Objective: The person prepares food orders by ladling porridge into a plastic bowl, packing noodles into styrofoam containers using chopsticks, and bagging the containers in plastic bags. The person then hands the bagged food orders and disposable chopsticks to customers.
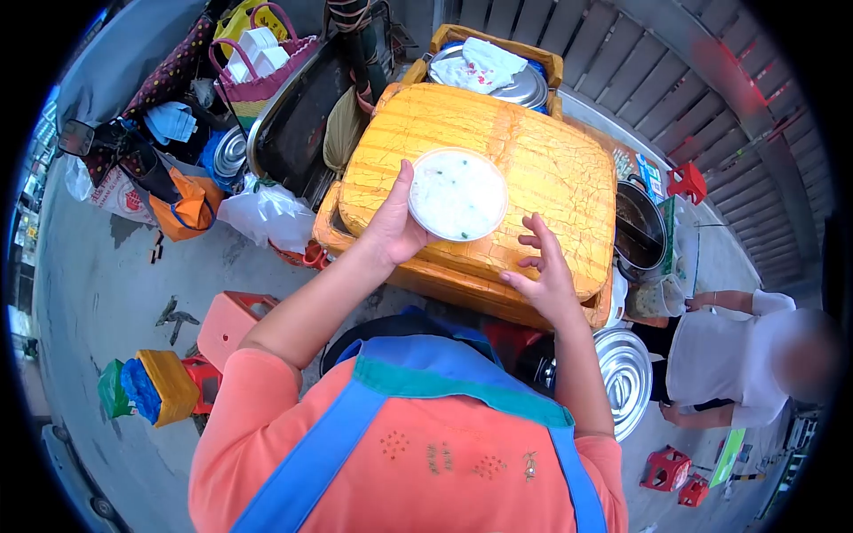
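Observation:
A round white bowl point(458, 194) full of pale, porridge-like food with a few green bits is held up over a yellow tape-wrapped box point(558, 191). My left hand point(399, 226) grips the bowl at its left side, thumb along the rim and the other fingers hidden underneath. To the right of the bowl, apart from it, my right hand point(544, 269) hovers above the box's near right part. Its fingers are spread and slightly curled, with nothing in them.
A large pot point(640, 226) stands right of the box, with a metal lid point(624, 377) nearer me. Behind is a cloth point(480, 67) on another lid. Left are a bag of white containers point(258, 55) and a pink stool point(233, 329). A person point(729, 355) stands at right.

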The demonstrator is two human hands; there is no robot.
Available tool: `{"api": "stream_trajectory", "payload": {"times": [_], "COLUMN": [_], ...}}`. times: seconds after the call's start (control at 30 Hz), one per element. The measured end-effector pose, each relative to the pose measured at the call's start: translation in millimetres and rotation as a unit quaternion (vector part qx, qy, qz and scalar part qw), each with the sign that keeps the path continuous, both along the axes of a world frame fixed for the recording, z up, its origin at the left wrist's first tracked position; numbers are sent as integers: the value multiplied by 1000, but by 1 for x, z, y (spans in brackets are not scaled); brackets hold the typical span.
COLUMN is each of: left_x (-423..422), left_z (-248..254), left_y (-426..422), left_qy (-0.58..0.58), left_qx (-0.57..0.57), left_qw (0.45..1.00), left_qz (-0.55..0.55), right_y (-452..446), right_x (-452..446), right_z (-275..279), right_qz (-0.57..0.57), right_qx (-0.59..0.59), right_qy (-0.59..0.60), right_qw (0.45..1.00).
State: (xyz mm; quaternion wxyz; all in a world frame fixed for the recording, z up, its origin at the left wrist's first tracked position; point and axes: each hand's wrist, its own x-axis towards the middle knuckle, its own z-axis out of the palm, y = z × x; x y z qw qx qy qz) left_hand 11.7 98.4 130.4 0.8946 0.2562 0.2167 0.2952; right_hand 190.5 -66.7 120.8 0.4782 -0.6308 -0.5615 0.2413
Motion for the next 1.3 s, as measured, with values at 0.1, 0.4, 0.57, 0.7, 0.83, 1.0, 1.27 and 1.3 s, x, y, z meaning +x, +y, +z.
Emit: {"api": "stream_trajectory", "payload": {"times": [0.1,0.4,0.57,0.7,0.83,1.0,1.27,1.3], "left_x": [7,21,31,11,-66,-240,-481,-509], "left_z": [2,-20,-44,-25,-19,-25,-120,-147], "left_y": [-1,34,61,69,88,144,327,357], "left_qy": [3,155,225,169,191,153,471,506], "left_qx": [-13,254,391,252,526,610,323,337], "left_qw": [1000,953,892,952,822,755,755,723], "left_qz": [-28,44,30,-48,104,185,322,328], "right_y": [46,71,76,53,23,110,362,379], "right_x": [1,15,7,23,-7,-130,-318,-325], "right_z": [-6,-21,-15,-17,33,31,19,17], "right_qz": [17,12,-6,-91,-237,96,22,19], "right_qx": [-7,1,-56,-64,78,227,30,15], "right_qy": [77,205,215,77,52,211,-357,-382], "right_qw": [997,979,975,991,967,946,933,924]}}
